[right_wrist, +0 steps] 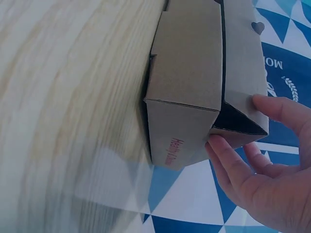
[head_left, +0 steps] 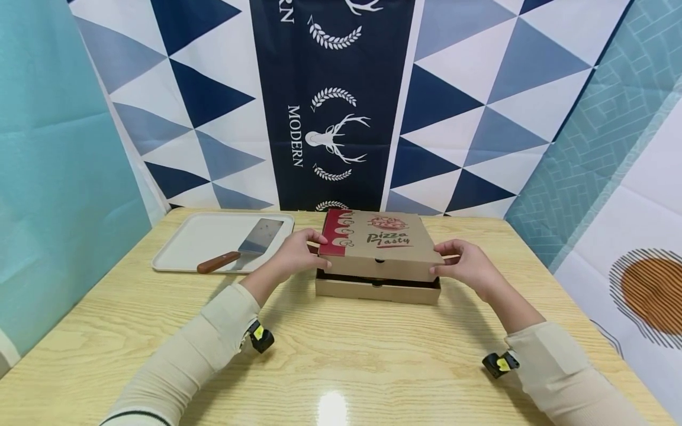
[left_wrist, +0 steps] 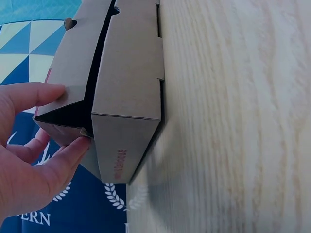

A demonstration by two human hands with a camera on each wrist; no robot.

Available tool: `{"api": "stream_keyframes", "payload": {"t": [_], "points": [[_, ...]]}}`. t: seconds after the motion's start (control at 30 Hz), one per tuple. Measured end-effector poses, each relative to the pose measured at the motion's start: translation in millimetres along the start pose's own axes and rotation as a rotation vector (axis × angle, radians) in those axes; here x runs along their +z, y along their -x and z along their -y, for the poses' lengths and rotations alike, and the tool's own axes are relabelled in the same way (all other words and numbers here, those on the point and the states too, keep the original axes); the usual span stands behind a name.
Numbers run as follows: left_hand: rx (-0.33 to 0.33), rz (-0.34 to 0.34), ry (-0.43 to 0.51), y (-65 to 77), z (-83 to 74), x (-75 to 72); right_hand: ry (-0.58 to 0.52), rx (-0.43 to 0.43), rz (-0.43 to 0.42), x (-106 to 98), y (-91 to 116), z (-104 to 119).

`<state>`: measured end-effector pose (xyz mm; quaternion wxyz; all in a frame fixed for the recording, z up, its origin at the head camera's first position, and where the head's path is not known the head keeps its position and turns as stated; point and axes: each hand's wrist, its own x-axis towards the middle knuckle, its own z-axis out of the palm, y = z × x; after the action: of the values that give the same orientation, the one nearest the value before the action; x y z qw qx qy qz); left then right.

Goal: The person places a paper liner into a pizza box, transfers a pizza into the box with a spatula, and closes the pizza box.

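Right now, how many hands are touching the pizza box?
2. The left hand pinches the lid's left front corner; the right hand pinches its right front corner.

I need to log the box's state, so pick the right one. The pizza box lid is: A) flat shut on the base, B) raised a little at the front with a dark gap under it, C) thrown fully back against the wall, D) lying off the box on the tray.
B: the lid sits slightly above the base, with a dark gap between, and the left hand and the right hand each hold a front corner.
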<state>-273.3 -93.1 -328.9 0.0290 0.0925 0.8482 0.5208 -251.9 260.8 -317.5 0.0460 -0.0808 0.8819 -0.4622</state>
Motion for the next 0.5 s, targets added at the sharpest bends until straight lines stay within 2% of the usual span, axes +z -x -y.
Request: {"api": "stream_keyframes", "payload": {"t": [0.33, 0.5], "points": [[-0.007, 0.008, -0.027, 1.9, 1.7, 1.9, -0.022, -0.020, 0.020, -0.3, 1.1, -2.8], [0.002, 0.016, -0.075, 3.2, 1.9, 0.7, -0.008, -0.010, 0.021, 0.2, 1.1, -2.1]]}}
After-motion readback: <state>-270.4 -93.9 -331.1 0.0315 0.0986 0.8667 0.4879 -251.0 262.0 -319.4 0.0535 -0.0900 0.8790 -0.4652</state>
